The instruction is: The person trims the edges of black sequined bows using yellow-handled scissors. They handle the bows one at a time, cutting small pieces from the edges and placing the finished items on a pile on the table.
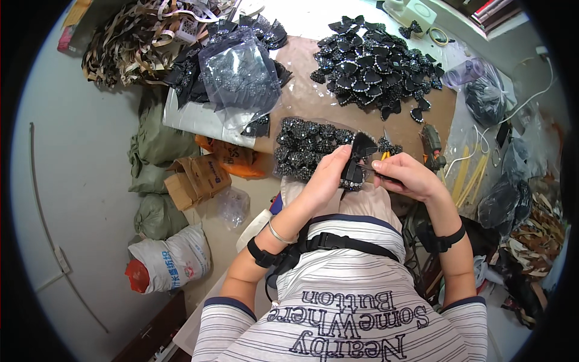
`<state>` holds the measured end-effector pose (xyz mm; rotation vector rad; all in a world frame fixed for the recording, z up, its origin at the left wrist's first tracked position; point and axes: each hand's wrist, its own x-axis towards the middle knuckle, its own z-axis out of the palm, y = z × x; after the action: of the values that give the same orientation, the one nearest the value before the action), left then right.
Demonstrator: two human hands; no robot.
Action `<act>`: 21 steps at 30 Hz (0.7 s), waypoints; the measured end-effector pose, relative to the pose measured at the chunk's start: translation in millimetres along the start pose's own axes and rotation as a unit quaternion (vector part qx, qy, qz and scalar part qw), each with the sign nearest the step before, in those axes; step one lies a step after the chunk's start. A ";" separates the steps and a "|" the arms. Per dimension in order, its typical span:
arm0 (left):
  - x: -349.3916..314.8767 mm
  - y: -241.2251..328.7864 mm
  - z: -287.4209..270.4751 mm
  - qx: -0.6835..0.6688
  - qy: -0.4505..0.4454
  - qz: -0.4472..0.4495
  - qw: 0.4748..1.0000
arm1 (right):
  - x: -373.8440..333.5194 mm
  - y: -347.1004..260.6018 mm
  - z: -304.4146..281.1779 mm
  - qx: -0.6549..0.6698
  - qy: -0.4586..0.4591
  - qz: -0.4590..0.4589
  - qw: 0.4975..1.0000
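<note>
Here the left hand (329, 175) pinched a black bow (357, 160) at centre, fingers closed on it; the right hand (405, 175), at its three o'clock, gripped a thin tool (368, 167) touching the bow.

Bow pile (374, 66) behind tray (307, 148) (glue gun (432, 145) right)

Both hands meet over the near edge of the table (301, 90). The left hand (329, 175) grips a black bow (357, 161) edged with small stones, and the right hand (405, 175) pinches a thin dark tool (381, 176) against it. Behind them lies a tray of dark beads (304, 145), farther back a heap of finished bows (374, 66), and to the left a clear bag (241, 72).
</note>
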<state>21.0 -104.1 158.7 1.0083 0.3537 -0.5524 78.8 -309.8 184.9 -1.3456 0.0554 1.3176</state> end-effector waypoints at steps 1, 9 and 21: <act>-2.2 4.5 2.5 -0.048 0.000 -0.030 0.998 | -0.3 0.5 0.2 0.018 -0.008 -0.001 1.000; -4.7 -2.9 1.9 -0.153 -0.018 -0.019 0.988 | 2.5 -6.0 10.8 0.117 -0.024 0.044 0.992; 3.5 -4.3 -5.3 -0.163 -0.011 -0.071 0.984 | 12.1 14.2 7.1 0.141 -0.020 0.029 0.989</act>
<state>21.1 -102.3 151.3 0.6641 0.4829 -0.6117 68.8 -301.4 169.7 -1.0828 0.2467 1.3310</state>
